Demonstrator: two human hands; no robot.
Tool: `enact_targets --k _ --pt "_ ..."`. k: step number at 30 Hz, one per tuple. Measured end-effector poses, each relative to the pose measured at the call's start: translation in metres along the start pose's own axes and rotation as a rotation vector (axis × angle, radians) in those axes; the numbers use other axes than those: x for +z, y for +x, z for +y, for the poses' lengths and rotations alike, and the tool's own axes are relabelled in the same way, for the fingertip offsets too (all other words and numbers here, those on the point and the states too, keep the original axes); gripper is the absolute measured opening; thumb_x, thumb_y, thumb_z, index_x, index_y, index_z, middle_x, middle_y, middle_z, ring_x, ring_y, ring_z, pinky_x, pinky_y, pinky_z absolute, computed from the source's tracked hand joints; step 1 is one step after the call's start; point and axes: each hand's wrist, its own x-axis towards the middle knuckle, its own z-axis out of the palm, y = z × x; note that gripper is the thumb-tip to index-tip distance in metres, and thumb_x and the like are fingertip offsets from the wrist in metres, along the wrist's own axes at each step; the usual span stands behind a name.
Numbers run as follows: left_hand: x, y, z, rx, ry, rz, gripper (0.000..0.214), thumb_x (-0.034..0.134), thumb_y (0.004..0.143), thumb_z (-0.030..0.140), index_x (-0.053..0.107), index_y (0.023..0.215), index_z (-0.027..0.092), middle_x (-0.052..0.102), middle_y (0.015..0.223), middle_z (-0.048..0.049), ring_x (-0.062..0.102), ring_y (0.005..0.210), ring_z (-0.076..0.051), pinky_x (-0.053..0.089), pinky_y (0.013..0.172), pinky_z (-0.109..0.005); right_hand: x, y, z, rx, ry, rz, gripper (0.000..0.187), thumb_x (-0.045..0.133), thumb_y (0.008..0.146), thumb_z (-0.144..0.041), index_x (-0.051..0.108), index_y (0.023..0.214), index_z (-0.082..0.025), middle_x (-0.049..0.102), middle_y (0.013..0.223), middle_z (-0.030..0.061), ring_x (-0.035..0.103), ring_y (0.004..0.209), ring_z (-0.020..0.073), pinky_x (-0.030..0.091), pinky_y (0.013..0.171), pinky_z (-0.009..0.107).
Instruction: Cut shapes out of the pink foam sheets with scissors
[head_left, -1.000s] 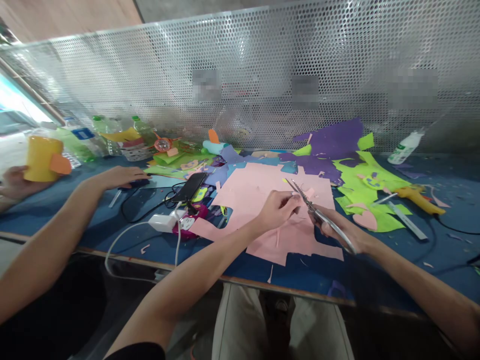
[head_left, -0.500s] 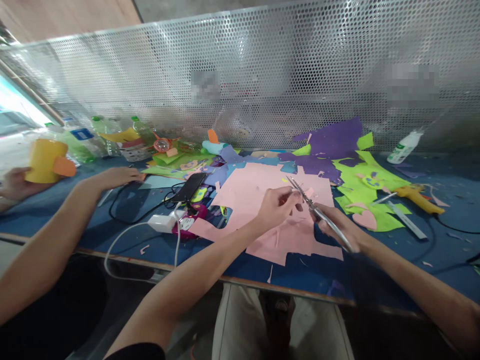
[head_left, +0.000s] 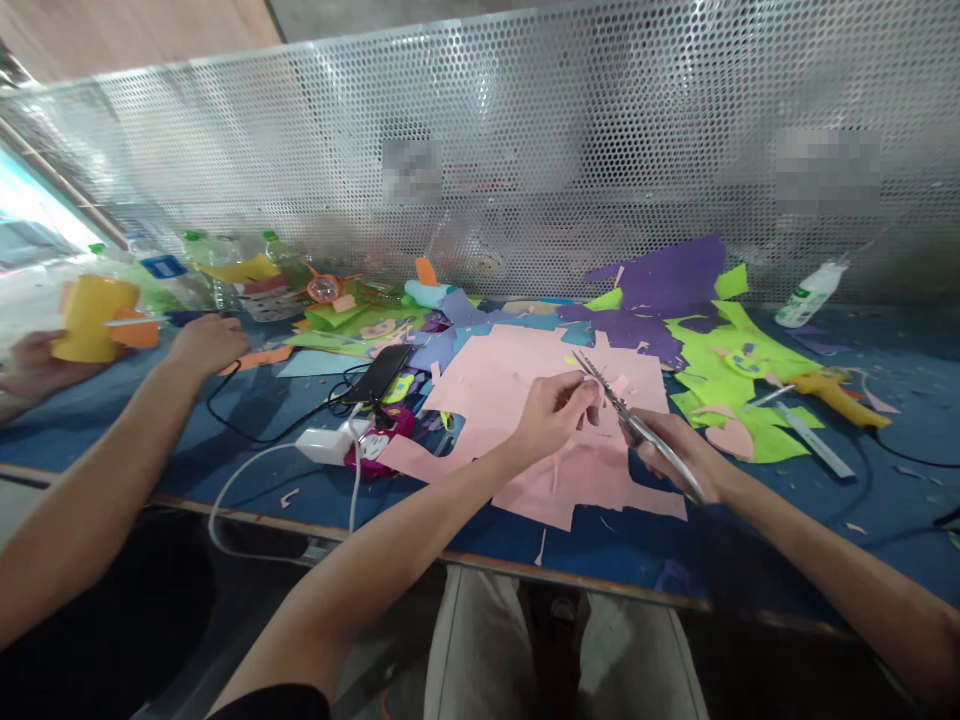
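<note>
Pinching a small pink scrap of thin craft sheet point(head_left: 604, 388) between thumb and fingertips, the left hand point(head_left: 551, 415) hovers over the large pink craft sheet point(head_left: 495, 385) that lies flat on the blue table point(head_left: 900, 490). The right hand point(head_left: 675, 455) is closed around the handles of the long steel scissors point(head_left: 624, 408), whose blades point up and away across the far part of the pink sheet and meet the scrap at the left fingertips. How wide the blades stand is too fine to tell.

The scrap looks very light and floppy, likely to bend or tear if pulled, so a firm pinch close to the cutting line, clear of the blades, seems the safest hold.

Well to the left of the pink sheet, a co-worker's hand point(head_left: 206, 342) rests palm down on the table beside an orange cut-out point(head_left: 259, 357). Further left, another hand point(head_left: 30, 365) grips a yellow tube-shaped cup point(head_left: 90, 318); its inside is hidden. Behind and left of the pink sheet stand clear plastic bottles with green caps point(head_left: 199, 262), and their contents cannot be made out. Far to the right of the pink sheet a white squeeze bottle point(head_left: 808, 292) leans against the perforated metal screen point(head_left: 525, 120), its wall opaque. Nearer on that side lie lime green offcuts point(head_left: 720, 345) and a yellow glue gun point(head_left: 836, 393)
</note>
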Motion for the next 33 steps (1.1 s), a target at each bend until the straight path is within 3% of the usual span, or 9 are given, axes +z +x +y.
enact_targets --k 7,17,24,28,33 --pt "0.002 -0.002 0.002 0.003 0.05 0.01 0.041 0.052 0.099 0.045 0.059 0.072 0.015 0.062 0.063 -0.0017 0.056 0.058 -0.009 0.044 0.057 -0.022 -0.003 0.0 0.002 -0.061 0.065 -0.147 0.058 0.037 0.09 -0.075 0.058 0.099 -0.021 0.054 0.079 0.0023 0.046 0.059 0.0153 0.043 0.055 0.031" --pt "0.002 -0.002 0.004 0.018 0.132 -0.016 0.043 0.05 0.1 0.046 0.06 0.072 0.015 0.062 0.062 -0.0021 0.054 0.057 -0.01 0.043 0.058 -0.022 -0.001 0.0 0.005 -0.064 0.069 -0.13 0.055 0.039 0.09 -0.074 0.056 0.098 -0.022 0.054 0.08 0.0026 0.049 0.062 0.0167 0.045 0.058 0.033" --pt "0.003 -0.002 0.005 0.002 0.075 -0.031 0.043 0.051 0.099 0.046 0.059 0.071 0.015 0.061 0.063 -0.002 0.056 0.059 -0.01 0.044 0.059 -0.022 0.002 -0.001 0.014 -0.031 0.123 -0.103 0.059 0.043 0.085 -0.078 0.057 0.093 -0.022 0.05 0.071 0.0003 0.045 0.052 0.0139 0.04 0.047 0.029" --pt "0.002 -0.002 0.005 0.001 0.021 -0.038 0.04 0.053 0.099 0.041 0.057 0.069 0.015 0.057 0.06 -0.0002 0.055 0.057 -0.009 0.042 0.058 -0.022 0.002 -0.001 0.009 -0.003 0.096 -0.067 0.059 0.044 0.084 -0.079 0.056 0.086 -0.022 0.05 0.067 -0.0003 0.044 0.049 0.0126 0.037 0.044 0.027" --pt "0.002 -0.001 0.004 0.012 -0.049 -0.053 0.041 0.052 0.099 0.039 0.053 0.066 0.016 0.054 0.059 0.0009 0.052 0.056 -0.009 0.041 0.057 -0.024 -0.002 0.001 -0.003 -0.085 0.007 -0.094 0.058 0.038 0.088 -0.077 0.055 0.089 -0.022 0.054 0.073 0.0017 0.047 0.056 0.0148 0.042 0.051 0.03"
